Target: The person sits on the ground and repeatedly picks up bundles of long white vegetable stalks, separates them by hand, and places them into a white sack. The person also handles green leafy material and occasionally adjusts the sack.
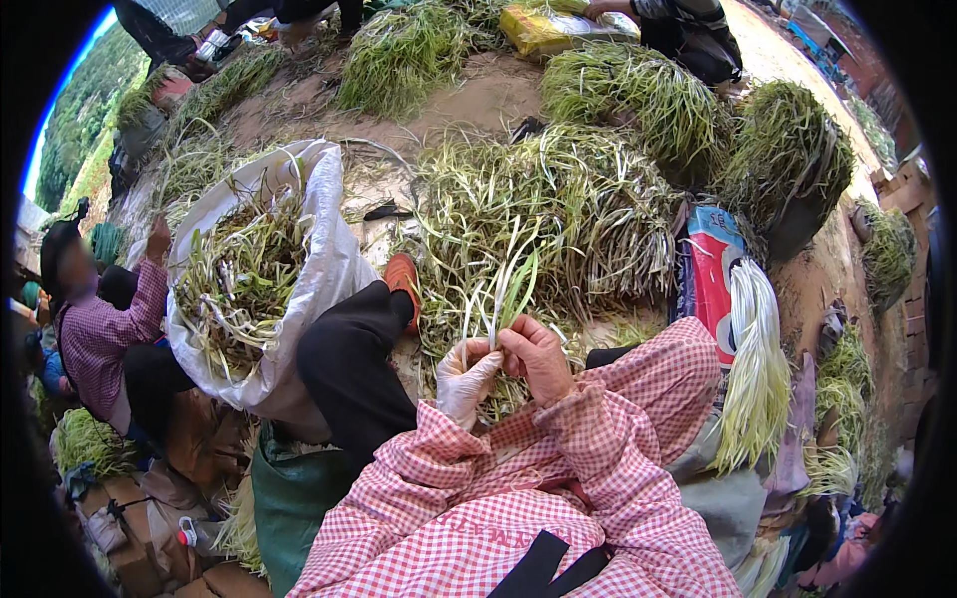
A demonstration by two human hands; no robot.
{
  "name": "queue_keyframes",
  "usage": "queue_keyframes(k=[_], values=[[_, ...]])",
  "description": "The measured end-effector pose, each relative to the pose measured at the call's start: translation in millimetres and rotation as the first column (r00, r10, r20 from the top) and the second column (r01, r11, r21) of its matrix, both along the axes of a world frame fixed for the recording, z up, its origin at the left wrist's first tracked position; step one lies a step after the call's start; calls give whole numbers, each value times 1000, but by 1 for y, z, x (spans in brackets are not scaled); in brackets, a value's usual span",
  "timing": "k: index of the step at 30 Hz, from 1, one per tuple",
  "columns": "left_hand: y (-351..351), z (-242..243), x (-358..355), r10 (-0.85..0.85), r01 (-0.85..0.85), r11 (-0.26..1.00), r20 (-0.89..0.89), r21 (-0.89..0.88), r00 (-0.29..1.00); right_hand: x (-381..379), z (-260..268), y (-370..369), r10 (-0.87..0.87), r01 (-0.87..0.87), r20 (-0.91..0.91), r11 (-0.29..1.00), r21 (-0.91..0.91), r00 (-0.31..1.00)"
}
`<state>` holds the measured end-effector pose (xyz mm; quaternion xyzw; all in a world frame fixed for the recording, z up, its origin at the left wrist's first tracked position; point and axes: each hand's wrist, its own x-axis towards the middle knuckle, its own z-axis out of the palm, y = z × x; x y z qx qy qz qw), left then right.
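Observation:
Over my lap, my left hand (pixel 468 377), which seems to wear a thin pale glove, grips the lower ends of a few chive-like stalks (pixel 496 288). Close against it, my bare right hand (pixel 540 360) pinches the same stalks near a green leaf (pixel 521 288). The stalks point upward, away from me, and their lowest ends are hidden by my fingers. Just beyond my hands lies a large heap of similar green and pale stalks (pixel 553 209). At my right knee, a bundle of cleaner white-and-yellow stalks (pixel 755 366) drapes over a red and blue printed bag (pixel 712 273).
An open white woven sack (pixel 351 239) of leaf scraps (pixel 243 276) stands at my left leg. A person in a checked top (pixel 105 336) sits beyond it. More stalk heaps (pixel 407 56) lie farther off, by a yellow bag (pixel 527 34) and another person's sleeve (pixel 677 9).

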<state>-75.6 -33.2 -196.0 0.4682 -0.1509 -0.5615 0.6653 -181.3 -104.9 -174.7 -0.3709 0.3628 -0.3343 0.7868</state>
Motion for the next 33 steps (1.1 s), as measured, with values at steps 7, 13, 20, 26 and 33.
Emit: queue_keyframes(k=[7,13,20,26,33], values=[[9,-24,6,94,-99,992,59,82,994,7,-65,24,-125,-6,-348,936,-353,929],[-6,-31,5,240,-240,970,4,-38,971,-8,-113,23,147,-477,-842,867,-143,519],[7,-27,15,39,-39,999,6,29,999,-11,-58,-1,22,-78,-251,974,-214,968],[12,-22,13,-90,96,993,-77,75,993,-5,-39,-3,167,-215,-216,951,-223,962],[17,-27,14,-80,83,992,-37,97,996,-19,-44,-18,-354,347,-96,934,-85,930]])
